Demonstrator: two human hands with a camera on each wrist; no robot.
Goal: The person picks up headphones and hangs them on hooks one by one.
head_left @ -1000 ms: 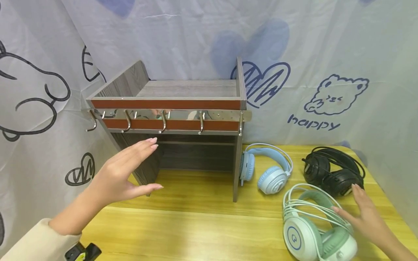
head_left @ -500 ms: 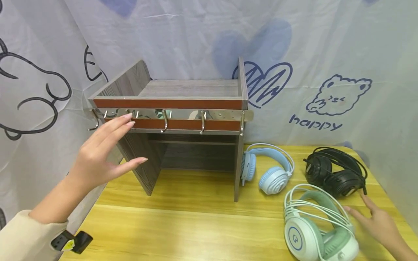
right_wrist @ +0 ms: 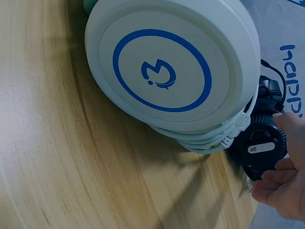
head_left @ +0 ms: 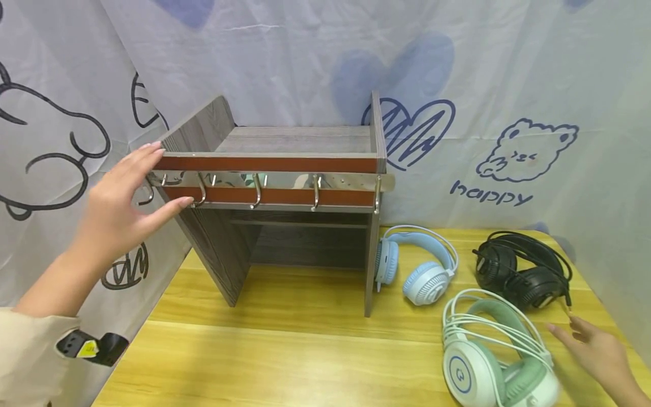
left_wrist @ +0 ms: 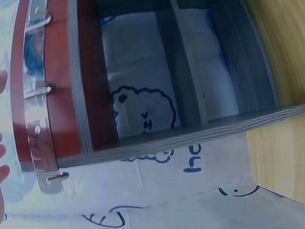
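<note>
A grey wooden rack (head_left: 373,260) with a metal hook rail (head_left: 335,181) across its red-brown front stands on the table. My left hand (head_left: 117,203) is at its left front corner, fingers extended along the top and thumb apart, below the rail. The left wrist view has only fingertips (left_wrist: 3,171) at its edge. My right hand (head_left: 600,350) is just in front of the black headphones (head_left: 539,285), thumb held away from the bent fingers. A small shiny tip shows by those fingers in the right wrist view. The mint green headphones (head_left: 460,370) lie beside this hand.
Light blue headphones (head_left: 427,282) lie against the rack's right side. Behind, a white printed curtain (head_left: 305,68) hangs close to the wooden table (head_left: 285,362), and it also closes in the left and right sides.
My left hand has moved left and up to the rack's corner. My right hand has drawn back slightly toward me from the black headphones, its fingers more bent.
</note>
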